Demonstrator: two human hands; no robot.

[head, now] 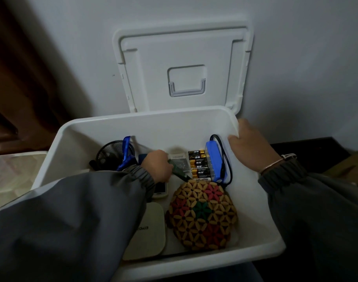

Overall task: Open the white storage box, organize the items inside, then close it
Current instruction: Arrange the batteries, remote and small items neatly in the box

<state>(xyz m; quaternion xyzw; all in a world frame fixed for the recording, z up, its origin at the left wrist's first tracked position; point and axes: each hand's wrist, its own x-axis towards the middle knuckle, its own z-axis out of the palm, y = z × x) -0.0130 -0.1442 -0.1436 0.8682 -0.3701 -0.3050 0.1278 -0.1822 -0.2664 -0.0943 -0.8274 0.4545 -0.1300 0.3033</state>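
Note:
The white storage box (117, 124) stands open, and its lid (184, 47) leans upright against the wall behind it. My left hand (158, 166) is down inside the box and grips a dark green pen-like item (181, 173). My right hand (252, 146) grips the box's right rim, thumb inside. In the box lie a round flower-patterned wooden mat (203, 217), a row of batteries (198, 164), a blue device with a black cable (214, 162), a small packet (179, 159), a black mesh cup (113, 155), a blue strap (126, 151), a white phone (160, 190) and a pale flat pouch (148, 231).
The box sits close in front of a white wall (296, 58). A brown curtain or door (21, 68) is at the left, pale bedding (11, 171) at the lower left, and a dark surface with a cardboard item (349, 167) at the right.

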